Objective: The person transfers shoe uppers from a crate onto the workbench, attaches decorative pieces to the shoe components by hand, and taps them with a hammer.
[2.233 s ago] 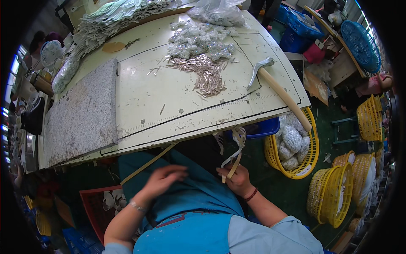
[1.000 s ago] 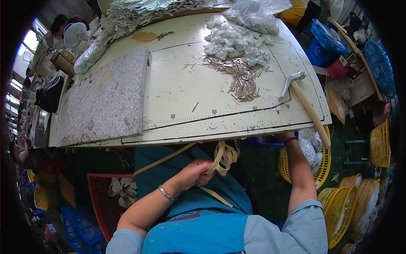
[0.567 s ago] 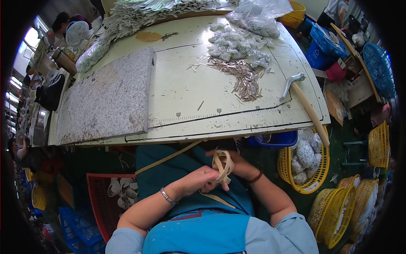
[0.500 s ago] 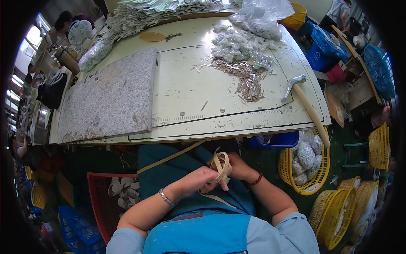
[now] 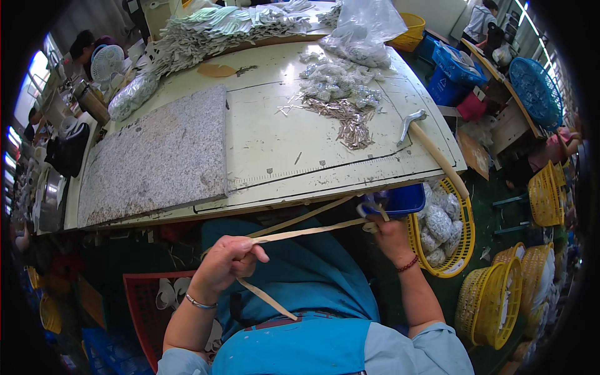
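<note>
A narrow beige strip (image 5: 306, 232), like flat tape, stretches nearly straight across my lap between both hands. My left hand (image 5: 224, 265) is closed on one part of it, and a loose end hangs from there over the blue apron (image 5: 312, 275). Off to the right, my right hand (image 5: 394, 240) grips the other part, with small loops of strip showing at the fingers. That hand is close to the blue bin (image 5: 407, 201) under the table edge. A second length of strip runs behind, below the table's edge.
On the table (image 5: 262, 150) lie a speckled stone slab (image 5: 162, 153), a hammer (image 5: 434, 153), a heap of small metal pieces (image 5: 355, 128) and clear bags. A red crate (image 5: 140, 306) stands at my left; a yellow basket (image 5: 459, 259) with filled bags stands at my right.
My hands have moved apart, left hand leftward and right hand rightward. The strip that was looped between them is now drawn out in a line.
</note>
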The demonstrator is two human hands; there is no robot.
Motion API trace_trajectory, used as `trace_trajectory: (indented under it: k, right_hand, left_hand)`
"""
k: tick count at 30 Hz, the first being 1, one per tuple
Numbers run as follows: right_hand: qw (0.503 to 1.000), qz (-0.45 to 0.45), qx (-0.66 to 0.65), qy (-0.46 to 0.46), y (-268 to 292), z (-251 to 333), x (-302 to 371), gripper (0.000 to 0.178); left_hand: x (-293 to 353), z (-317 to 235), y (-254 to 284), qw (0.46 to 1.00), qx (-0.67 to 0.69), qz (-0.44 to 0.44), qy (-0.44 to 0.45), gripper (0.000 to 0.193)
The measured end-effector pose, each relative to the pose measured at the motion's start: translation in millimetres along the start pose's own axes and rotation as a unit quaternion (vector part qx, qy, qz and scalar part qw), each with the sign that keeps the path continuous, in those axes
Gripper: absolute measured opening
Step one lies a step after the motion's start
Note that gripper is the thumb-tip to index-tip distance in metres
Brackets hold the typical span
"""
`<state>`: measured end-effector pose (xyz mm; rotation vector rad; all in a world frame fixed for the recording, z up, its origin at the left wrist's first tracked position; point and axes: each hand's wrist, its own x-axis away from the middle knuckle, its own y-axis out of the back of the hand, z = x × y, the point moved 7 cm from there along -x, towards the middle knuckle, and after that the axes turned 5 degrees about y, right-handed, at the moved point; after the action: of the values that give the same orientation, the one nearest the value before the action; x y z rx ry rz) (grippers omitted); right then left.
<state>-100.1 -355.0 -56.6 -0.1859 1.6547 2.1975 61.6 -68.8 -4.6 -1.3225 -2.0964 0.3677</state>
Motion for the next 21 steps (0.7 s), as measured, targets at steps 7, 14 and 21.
trace_trajectory:
  k: [7, 14, 21]
  right_hand:
    - [0.970, -0.149, -0.182, -0.065, 39.9, 6.9, 30.6, 0.015]
    - [0.855, -0.069, -0.452, -0.245, 27.8, -0.9, 51.6, 0.016]
    - [0.777, -0.033, -0.564, -0.277, 36.5, 19.9, 35.9, 0.037]
  left_hand:
    - [16.5, -29.5, 33.5, 0.996, 0.066, -0.026, -0.054, 0.042]
    - [22.8, -42.8, 45.5, 0.993, 0.077, 0.044, -0.074, 0.041]
    - [4.3, -36.6, 50.9, 0.992, 0.097, 0.048, -0.058, 0.038]
